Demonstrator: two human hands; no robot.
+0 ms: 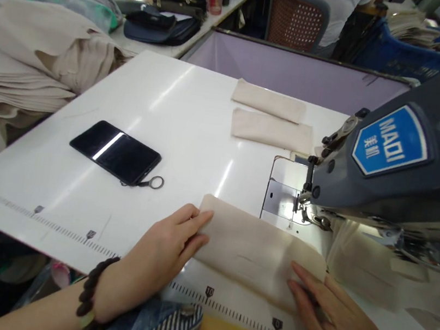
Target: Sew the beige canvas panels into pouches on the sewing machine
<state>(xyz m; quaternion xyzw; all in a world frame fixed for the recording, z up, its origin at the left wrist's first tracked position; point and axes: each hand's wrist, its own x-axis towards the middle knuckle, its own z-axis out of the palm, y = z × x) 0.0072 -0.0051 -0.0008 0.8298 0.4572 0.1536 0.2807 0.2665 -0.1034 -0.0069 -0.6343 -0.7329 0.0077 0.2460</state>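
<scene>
A folded strip of beige fabric (pixel 248 252) lies in front of the sewing machine (pixel 406 160), its long side towards me. My left hand (pixel 166 250) pinches its left end between thumb and fingers. At the opposite end my right hand (pixel 333 320) is closed on the fabric's right edge, some of its fingers hidden beneath. Just behind the strip is the metal needle plate (pixel 281 196), under the lit presser foot (pixel 301 202); the strip is apart from the foot. Two similar beige fabric pieces (pixel 270 102) lie farther back on the white table.
A black phone (pixel 114 152) with a ring strap lies on the white table (pixel 192 128), left of centre. Stacks of beige fabric (pixel 11 95) crowd the left side. A ruler scale (pixel 49 225) runs along the front edge. Behind are a chair (pixel 297 19), a person in white, and a blue crate (pixel 401 57).
</scene>
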